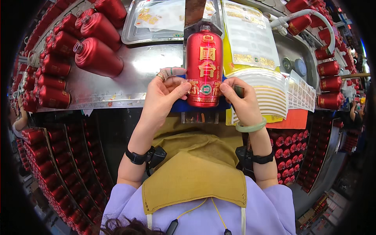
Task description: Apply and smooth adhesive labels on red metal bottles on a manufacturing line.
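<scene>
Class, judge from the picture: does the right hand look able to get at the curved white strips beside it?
Probably yes: the right hand is close by, and the curved white strips lie largely exposed, though its thumb is at the red bottle.

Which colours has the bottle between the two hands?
The bottle is shiny red with mainly gold markings, shown in the head view.

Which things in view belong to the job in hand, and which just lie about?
Job in hand:
red bottle
label strip across its lower part, pinched by the left hand and right hand
gold-printed sheets, probably

Apparently just lying about:
white tap
blue round piece in the sink
red sheet
</scene>
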### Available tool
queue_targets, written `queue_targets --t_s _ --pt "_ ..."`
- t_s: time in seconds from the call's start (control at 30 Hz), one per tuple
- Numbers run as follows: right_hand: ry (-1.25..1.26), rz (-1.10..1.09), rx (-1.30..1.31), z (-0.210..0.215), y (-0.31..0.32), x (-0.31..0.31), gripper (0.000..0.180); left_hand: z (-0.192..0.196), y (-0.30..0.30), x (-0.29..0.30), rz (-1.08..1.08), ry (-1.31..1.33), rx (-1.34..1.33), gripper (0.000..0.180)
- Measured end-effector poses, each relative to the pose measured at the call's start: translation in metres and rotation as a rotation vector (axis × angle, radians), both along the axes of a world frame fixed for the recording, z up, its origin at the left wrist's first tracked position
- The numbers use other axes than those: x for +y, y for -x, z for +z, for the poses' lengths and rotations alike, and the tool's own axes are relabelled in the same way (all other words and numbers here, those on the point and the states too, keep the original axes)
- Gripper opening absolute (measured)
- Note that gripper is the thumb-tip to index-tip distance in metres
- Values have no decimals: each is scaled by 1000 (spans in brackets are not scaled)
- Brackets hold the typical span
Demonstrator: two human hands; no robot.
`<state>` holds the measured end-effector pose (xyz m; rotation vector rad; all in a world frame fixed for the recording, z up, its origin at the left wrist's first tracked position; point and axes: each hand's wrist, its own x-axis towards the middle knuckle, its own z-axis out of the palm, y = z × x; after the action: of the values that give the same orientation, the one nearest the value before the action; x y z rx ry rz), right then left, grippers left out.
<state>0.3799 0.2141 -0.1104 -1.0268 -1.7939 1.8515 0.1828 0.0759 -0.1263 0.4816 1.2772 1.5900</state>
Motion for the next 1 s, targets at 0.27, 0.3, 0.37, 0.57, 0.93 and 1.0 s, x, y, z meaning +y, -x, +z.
queue_targets --t_s 0.27,0.3,0.37,0.57,0.93,1.0 --pt "-8 2 -14 3 1 1 24 -2 0 0 1 -9 -11 44" --pt "-7 1 -22 2 0 1 24 -2 0 0 4 -20 -14 44" --pt "-4 0 -17 1 0 1 24 -2 0 -1 2 -20 -10 44" --pt "-10 6 -35 3 1 0 24 -2 0 -1 0 -19 -7 44" --pt "-3 9 -24 3 1 0 25 -2 -1 -1 1 -35 -18 43" --pt "-11 6 -12 3 1 0 25 -1 -1 -1 -1 -29 -14 44"
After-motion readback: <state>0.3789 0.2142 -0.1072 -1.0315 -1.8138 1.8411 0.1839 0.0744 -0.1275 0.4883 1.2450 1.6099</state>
